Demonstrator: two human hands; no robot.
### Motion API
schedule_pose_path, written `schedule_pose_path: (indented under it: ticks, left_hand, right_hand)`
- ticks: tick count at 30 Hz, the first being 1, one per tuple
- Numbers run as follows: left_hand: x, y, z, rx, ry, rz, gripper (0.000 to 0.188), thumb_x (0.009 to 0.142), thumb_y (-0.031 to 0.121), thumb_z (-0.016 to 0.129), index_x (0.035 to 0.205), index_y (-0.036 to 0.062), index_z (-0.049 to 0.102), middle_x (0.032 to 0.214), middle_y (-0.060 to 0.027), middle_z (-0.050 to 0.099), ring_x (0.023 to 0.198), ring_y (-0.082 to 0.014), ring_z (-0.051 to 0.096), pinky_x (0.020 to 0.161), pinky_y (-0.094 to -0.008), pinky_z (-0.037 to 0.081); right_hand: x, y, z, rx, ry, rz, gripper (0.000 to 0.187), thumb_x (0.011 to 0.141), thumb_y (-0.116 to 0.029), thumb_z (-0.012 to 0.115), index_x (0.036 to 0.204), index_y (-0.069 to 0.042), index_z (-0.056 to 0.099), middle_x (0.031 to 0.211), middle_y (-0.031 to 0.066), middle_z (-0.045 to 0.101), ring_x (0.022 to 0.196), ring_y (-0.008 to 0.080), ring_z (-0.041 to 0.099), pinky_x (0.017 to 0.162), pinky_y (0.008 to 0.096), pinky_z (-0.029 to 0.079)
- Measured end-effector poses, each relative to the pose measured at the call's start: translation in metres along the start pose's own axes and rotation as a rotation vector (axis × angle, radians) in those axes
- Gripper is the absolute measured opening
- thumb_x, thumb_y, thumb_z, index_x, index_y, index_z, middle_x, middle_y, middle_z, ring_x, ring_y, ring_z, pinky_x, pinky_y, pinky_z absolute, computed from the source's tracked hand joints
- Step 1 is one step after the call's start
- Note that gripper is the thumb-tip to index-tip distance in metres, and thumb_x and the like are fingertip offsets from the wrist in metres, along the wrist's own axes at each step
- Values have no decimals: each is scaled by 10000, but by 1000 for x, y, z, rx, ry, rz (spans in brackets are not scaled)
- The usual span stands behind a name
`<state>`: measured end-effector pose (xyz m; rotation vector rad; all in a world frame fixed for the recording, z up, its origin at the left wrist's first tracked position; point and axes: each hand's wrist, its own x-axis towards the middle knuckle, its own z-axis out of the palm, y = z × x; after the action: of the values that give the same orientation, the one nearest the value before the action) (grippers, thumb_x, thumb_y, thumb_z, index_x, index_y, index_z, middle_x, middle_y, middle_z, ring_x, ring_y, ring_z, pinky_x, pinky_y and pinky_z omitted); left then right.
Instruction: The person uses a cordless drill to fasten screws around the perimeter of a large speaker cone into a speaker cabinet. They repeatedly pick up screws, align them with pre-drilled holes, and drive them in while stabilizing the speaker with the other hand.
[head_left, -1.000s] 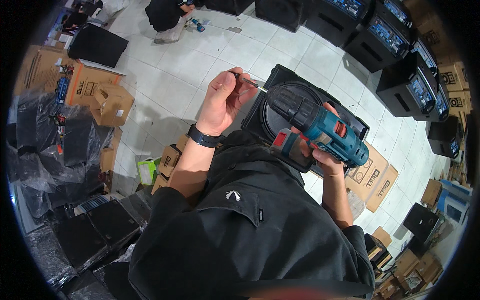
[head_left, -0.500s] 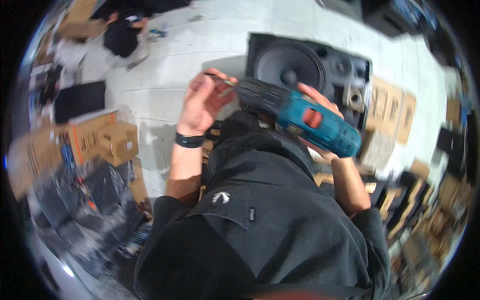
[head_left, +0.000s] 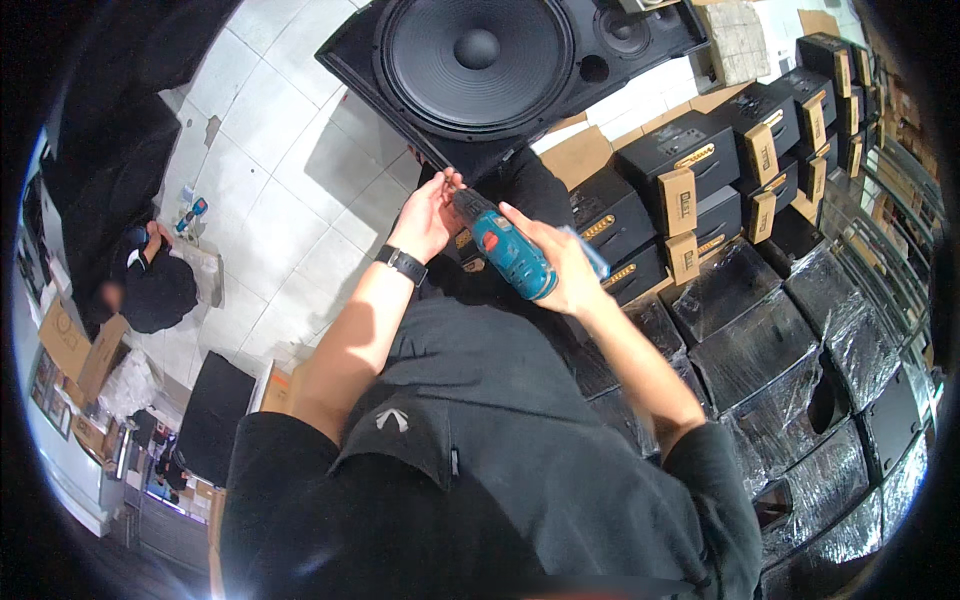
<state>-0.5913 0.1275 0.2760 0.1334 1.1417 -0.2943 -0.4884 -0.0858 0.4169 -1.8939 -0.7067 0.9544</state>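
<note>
A teal and black cordless drill (head_left: pixel 518 258) is gripped in my right hand (head_left: pixel 568 268), its front end pointing up and left. At that front end, the fingertips of my left hand (head_left: pixel 426 222) are pinched together, just short of the near edge of a black loudspeaker cabinet (head_left: pixel 345 52). Whatever thin thing lies between those fingers is too small to make out. The cabinet faces up, showing a large round woofer (head_left: pixel 430 75) and a smaller driver (head_left: pixel 622 32) to its right.
Black boxes with tan cardboard pieces (head_left: pixel 680 200) stand stacked on the right. Nearer are black cabinets in clear wrap (head_left: pixel 755 345). Pale floor tiles (head_left: pixel 250 190) stretch to the left, where another person in black (head_left: pixel 165 290) crouches near a small blue tool (head_left: pixel 192 213).
The view has turned and come closer to the loudspeaker. Both hands and the drill now point up toward the cabinet's near edge, whereas the drill lay more crosswise, pointing left.
</note>
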Motion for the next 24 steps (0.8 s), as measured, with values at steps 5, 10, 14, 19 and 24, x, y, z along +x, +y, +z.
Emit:
schedule_pose_path:
  ticks: [5,10,14,19,24]
  left_hand:
    - [93,2,-22,160,-7,-287,264,1147,330,507,1287,183,675,1147,45,720,1054,-176,666,984,-404,526]
    - [174,-26,-25,99,195,-196,335,1177,263,406,1232,109,699,1075,-13,741,957,-182,706,911,-368,591]
    - [204,-34,-31,106,273,-188,352,1177,245,386,1237,65,683,1044,-46,722,950,-206,705,933,-405,623]
    - [212,-33,-38,108,329,-180,363,1179,257,388,1244,39,671,1022,-62,704,966,-224,703,956,-424,634]
    - [220,-29,-42,184,296,-179,355,1177,257,396,1265,42,665,1033,-70,706,982,-248,710,962,-418,630]
  right_hand:
    - [-1,58,52,93,248,265,763,872,-100,767,1591,-68,513,1371,251,708,1257,418,704,1057,441,566]
    - [23,116,80,65,294,497,776,878,-114,761,1607,-88,495,1406,239,694,1257,425,698,1051,450,569]
    - [31,144,104,87,299,583,784,891,-128,741,1625,-109,466,1412,242,688,1268,426,689,1033,458,578]
    - [32,154,123,137,348,581,793,900,-146,738,1635,-114,443,1404,244,691,1259,437,691,1037,462,578]
    - [38,161,132,99,395,542,834,878,-106,736,1644,-89,407,1403,256,684,1264,436,693,1059,458,565]
